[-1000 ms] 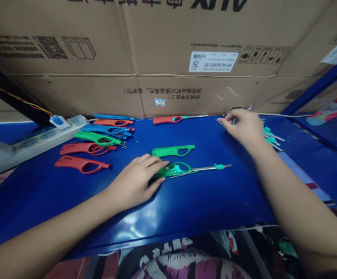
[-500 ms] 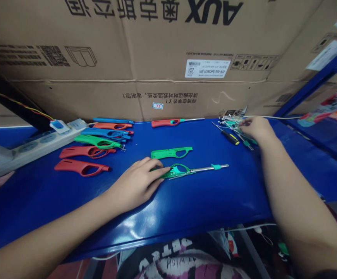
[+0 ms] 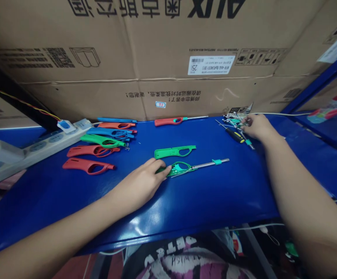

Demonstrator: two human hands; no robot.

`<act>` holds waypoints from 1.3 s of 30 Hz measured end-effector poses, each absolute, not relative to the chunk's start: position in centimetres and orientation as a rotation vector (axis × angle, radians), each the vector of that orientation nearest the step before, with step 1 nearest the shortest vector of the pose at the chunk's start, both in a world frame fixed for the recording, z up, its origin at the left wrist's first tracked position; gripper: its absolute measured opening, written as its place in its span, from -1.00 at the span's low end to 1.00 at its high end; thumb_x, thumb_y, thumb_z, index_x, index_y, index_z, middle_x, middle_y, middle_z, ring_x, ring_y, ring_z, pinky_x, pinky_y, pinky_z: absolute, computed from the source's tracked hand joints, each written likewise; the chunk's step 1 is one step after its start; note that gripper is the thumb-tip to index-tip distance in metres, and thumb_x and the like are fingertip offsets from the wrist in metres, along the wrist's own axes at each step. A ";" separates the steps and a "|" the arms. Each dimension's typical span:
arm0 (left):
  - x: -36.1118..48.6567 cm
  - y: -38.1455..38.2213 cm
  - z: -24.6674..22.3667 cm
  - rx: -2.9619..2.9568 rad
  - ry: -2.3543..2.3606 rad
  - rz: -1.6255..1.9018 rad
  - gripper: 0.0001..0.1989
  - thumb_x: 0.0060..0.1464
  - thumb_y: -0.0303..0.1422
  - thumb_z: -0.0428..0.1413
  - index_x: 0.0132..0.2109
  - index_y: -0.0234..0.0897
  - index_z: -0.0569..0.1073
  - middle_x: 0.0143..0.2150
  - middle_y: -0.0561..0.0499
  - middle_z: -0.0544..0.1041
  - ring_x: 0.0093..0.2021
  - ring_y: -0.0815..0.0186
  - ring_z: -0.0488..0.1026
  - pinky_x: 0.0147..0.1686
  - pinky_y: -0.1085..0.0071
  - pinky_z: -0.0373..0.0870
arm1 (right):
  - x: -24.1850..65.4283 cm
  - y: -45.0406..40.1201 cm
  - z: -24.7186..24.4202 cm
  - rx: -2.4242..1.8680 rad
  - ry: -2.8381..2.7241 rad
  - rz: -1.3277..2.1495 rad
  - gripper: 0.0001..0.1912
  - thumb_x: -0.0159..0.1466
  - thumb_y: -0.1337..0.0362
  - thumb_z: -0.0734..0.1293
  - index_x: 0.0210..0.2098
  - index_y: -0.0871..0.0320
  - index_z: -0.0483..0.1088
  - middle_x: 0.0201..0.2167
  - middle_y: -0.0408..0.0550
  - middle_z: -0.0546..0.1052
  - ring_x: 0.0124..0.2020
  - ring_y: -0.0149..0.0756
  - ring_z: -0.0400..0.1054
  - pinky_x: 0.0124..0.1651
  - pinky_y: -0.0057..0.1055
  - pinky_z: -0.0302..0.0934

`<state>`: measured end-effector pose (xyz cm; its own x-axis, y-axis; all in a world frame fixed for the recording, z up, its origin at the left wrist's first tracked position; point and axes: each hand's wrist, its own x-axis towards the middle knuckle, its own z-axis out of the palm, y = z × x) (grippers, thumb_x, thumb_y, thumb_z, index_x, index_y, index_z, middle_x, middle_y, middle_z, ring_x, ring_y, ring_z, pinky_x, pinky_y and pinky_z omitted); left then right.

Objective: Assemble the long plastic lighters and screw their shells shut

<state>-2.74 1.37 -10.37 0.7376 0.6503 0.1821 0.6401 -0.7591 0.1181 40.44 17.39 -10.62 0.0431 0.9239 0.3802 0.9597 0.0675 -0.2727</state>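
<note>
Green plastic casing point(image 3: 174, 171) partly obscured, clasped by left hand point(image 3: 145, 179), slender metal tube point(image 3: 207, 164) exposed, tangled parts point(image 3: 232, 119) partly covered by curled right hand point(image 3: 258, 127), any pinched item indiscernible

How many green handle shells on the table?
3 visible: first shell in the left hand, second shell just beyond it, third shell at left near the power strip. Others may be hidden beneath that one.

A cardboard box point(image 3: 162, 46) stands behind — power strip point(image 3: 47, 143) left.
</note>
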 end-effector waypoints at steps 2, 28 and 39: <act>-2.8 1.4 -10.6 2.848 1.083 0.369 -0.64 0.38 -0.43 -0.08 0.19 -0.37 0.47 -0.03 -0.22 0.49 -0.07 0.14 0.45 -0.04 0.16 0.53 | 39.9 17.1 -10.1 -1.885 -1.813 -0.084 -0.80 0.03 0.48 0.41 -0.50 0.10 0.31 -0.49 -0.14 0.23 -0.46 -0.32 0.10 -0.27 -0.29 0.07; -2.0 2.0 -10.9 1.801 1.160 0.925 -0.81 0.23 -0.30 0.16 -0.09 -0.31 0.54 -0.18 -0.07 0.60 -0.20 0.26 0.54 -0.22 0.38 0.48 | 22.4 5.5 -8.7 -0.848 -2.639 0.685 -0.77 0.32 0.30 0.35 -0.03 0.07 0.35 -0.08 -0.02 0.43 -0.21 -0.29 0.38 -0.19 -0.33 0.32; -1.6 2.3 -10.9 1.546 1.135 0.926 -0.77 0.06 -0.28 0.28 -0.25 -0.32 0.42 -0.36 0.10 0.41 -0.36 0.42 0.35 -0.36 0.51 0.33 | 22.2 6.0 -9.6 -0.737 -2.630 0.729 -0.94 0.38 0.34 0.29 -0.22 0.16 0.41 -0.23 -0.05 0.48 -0.27 -0.35 0.37 -0.22 -0.42 0.25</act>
<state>-1.59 2.26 -10.89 0.2761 0.9606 0.0310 0.2240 -0.0957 0.9699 22.24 5.99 -9.60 -0.8184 0.5528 0.1569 0.3933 0.7379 -0.5485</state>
